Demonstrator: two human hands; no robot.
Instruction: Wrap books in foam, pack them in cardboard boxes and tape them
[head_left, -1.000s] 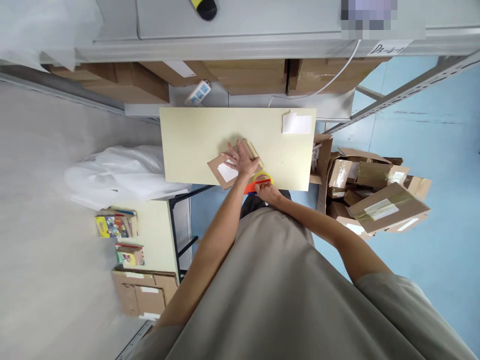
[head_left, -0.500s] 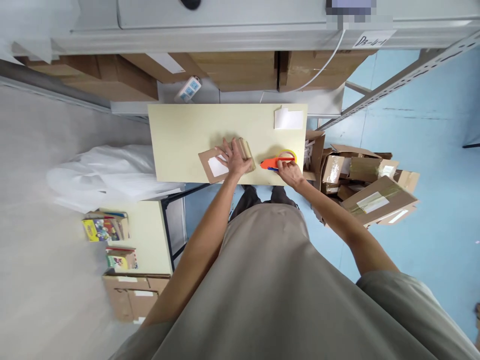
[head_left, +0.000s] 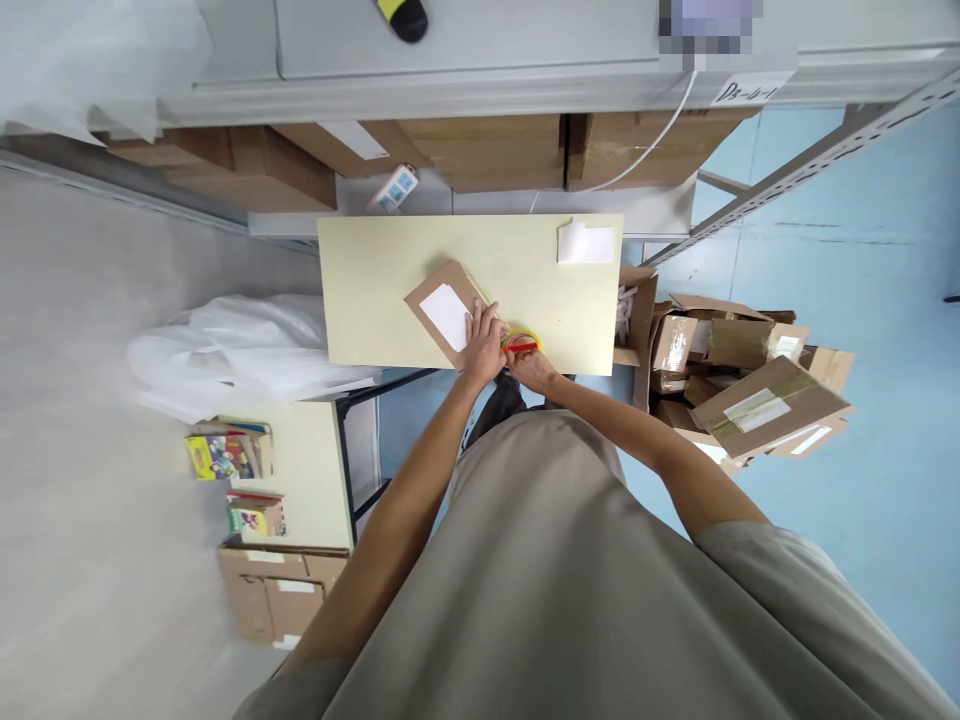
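Observation:
A small brown cardboard box (head_left: 444,312) with a white label lies on the pale yellow table (head_left: 375,280). My left hand (head_left: 484,345) rests on the box's near right edge, fingers together and pressing down. My right hand (head_left: 531,368) grips an orange tape dispenser (head_left: 523,344) with a yellow tape roll, held right against the box's near end. The two hands almost touch.
White paper slips (head_left: 589,243) lie at the table's far right corner. A heap of taped cardboard boxes (head_left: 750,390) sits on the blue floor to the right. White plastic bags (head_left: 240,340), books (head_left: 225,455) and a carton (head_left: 277,590) are at the left. Shelving with boxes (head_left: 487,150) stands behind.
The right hand brought the tape dispenser back left from the table's right part to the box. The box now lies with its labelled face up, turned and shifted farther from me.

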